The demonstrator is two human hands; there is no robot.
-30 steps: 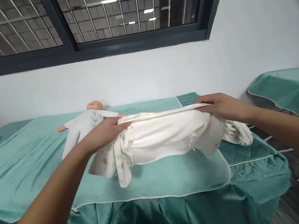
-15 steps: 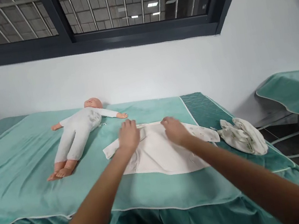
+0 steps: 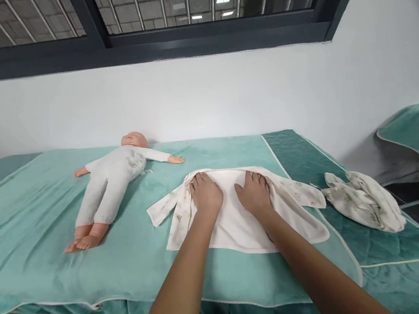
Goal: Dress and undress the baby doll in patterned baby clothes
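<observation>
A white baby shirt (image 3: 233,227) with small printed motifs lies spread on the green sheet, its front parted and both sleeves stretched outward. My left hand (image 3: 206,193) rests palm down near the collar, by the left front flap, its fingers stretched forward. Beside it, my right hand (image 3: 255,192) presses on the plain inner side by the right flap, thumb apart from the fingers. Neither hand seems to grip anything, though the fingertips are partly foreshortened. To the left, a baby doll (image 3: 111,175) in a white bodysuit lies on its back, arms spread.
A crumpled white printed cloth (image 3: 365,201) lies to the right, close to the right sleeve. The green sheet (image 3: 29,222) covers the bed, whose front edge hangs below my forearms. A white wall (image 3: 199,95) and a barred window (image 3: 210,37) stand behind.
Both hands have come down from the collar edge onto the shirt's inside, the left moving rightward. The front flaps now lie folded open to the sides. My view has shifted slightly.
</observation>
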